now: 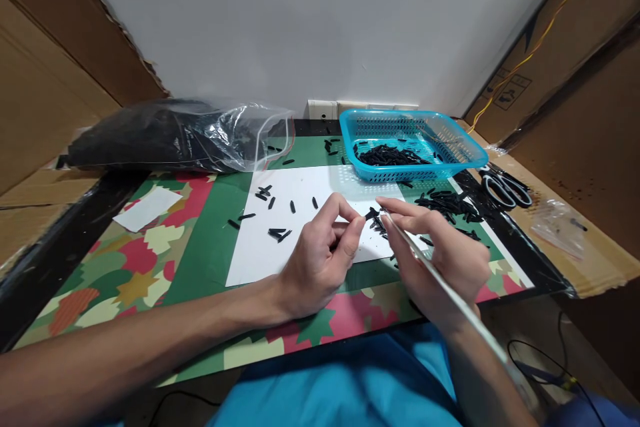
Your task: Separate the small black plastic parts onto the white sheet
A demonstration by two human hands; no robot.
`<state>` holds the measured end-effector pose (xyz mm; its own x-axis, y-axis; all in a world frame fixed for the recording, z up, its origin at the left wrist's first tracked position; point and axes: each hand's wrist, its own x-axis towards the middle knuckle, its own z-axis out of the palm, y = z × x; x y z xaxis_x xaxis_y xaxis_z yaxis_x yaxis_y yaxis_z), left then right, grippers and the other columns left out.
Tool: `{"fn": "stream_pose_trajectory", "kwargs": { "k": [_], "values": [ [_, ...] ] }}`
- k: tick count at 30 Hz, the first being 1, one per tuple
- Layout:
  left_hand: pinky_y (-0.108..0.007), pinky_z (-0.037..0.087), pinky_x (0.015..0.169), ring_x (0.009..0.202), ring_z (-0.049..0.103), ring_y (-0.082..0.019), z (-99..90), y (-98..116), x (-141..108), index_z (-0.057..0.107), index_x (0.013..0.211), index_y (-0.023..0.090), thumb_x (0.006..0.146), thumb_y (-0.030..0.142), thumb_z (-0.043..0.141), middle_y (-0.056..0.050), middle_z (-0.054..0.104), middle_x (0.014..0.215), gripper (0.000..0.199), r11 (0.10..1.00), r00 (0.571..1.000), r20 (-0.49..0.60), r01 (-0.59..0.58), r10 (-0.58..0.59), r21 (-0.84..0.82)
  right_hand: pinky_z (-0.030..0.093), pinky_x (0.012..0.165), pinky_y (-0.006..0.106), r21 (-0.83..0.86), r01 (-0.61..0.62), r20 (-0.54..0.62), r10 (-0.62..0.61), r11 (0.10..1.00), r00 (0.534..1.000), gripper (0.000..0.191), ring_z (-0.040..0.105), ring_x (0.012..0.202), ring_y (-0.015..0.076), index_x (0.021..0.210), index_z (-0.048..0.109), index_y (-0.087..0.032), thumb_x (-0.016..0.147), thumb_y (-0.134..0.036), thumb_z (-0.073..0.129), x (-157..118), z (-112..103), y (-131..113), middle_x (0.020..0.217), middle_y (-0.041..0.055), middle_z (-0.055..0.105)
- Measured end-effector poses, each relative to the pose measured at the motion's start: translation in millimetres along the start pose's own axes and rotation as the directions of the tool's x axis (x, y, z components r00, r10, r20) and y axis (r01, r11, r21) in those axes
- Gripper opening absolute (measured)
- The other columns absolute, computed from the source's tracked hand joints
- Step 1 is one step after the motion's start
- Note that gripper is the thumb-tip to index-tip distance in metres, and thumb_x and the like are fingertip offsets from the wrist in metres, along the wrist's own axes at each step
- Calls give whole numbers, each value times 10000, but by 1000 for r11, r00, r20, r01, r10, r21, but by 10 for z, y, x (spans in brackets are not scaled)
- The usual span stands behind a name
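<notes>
My left hand (323, 253) is closed in a pinch over the white sheet (320, 180), with a small black piece (371, 213) at its fingertips. Opposite it, my right hand (440, 260) grips a long, thin, pale tool (460, 300) like a pen. The tool's shaft runs back over the right wrist, and its tip is close to the black piece; its exact kind cannot be made out. Loose black pieces (293, 206) are scattered on the sheet left of my hands. A denser pile of black pieces (445, 203) lies beyond my right hand.
A blue perforated basket (415, 170) holding many black pieces stands at the back. To the left lies a clear zip bag (200, 137) full of dark material. Scissors (505, 188) and a small plastic bag (557, 227) are at right. Cardboard (575, 113) flanks the table.
</notes>
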<state>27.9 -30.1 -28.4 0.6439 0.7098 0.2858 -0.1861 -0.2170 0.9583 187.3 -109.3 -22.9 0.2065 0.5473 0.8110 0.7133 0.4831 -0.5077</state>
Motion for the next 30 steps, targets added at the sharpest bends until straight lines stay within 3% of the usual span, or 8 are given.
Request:
{"fn": "stream_pose_trajectory", "kwargs": {
  "k": [4, 13, 27, 30],
  "values": [
    [-169, 271, 428, 465, 247, -64, 6, -9, 22, 433, 1000, 265, 1138, 404, 528, 130, 318, 610, 218, 987, 1000, 21, 23, -20, -156, 723, 868, 360, 218, -191, 22, 191, 957, 981, 215, 865, 1043, 273, 917, 711, -237, 907, -65, 840, 33, -83, -30, 1111, 52, 883],
    [-137, 303, 428, 476, 242, -61, 5, -24, 33, 458, 1046, 264, 1145, 373, 518, 131, 299, 626, 159, 986, 1000, 22, -13, 17, -168, 679, 869, 348, 287, -367, 154, 335, 885, 929, 140, 852, 1077, 267, 917, 775, -237, 931, -115, 843, 77, -120, -90, 1110, 54, 883],
    [-148, 342, 441, 476, 293, -63, -11, -26, 43, 491, 1057, 255, 1141, 369, 533, 126, 319, 614, 147, 995, 999, 7, -50, 51, -91, 677, 917, 347, 277, -303, 130, 277, 912, 952, 165, 853, 1067, 242, 934, 763, -243, 926, -97, 839, 50, -94, -62, 1147, 40, 877],
    [-154, 348, 444, 475, 321, -62, -9, -21, 44, 491, 1051, 251, 1137, 372, 543, 125, 333, 611, 157, 997, 999, -2, -47, 47, -64, 682, 945, 353, 219, -205, 112, 184, 954, 976, 174, 846, 1082, 233, 955, 746, -234, 940, -75, 814, 48, -83, -40, 1169, 56, 870]
  ]
}}
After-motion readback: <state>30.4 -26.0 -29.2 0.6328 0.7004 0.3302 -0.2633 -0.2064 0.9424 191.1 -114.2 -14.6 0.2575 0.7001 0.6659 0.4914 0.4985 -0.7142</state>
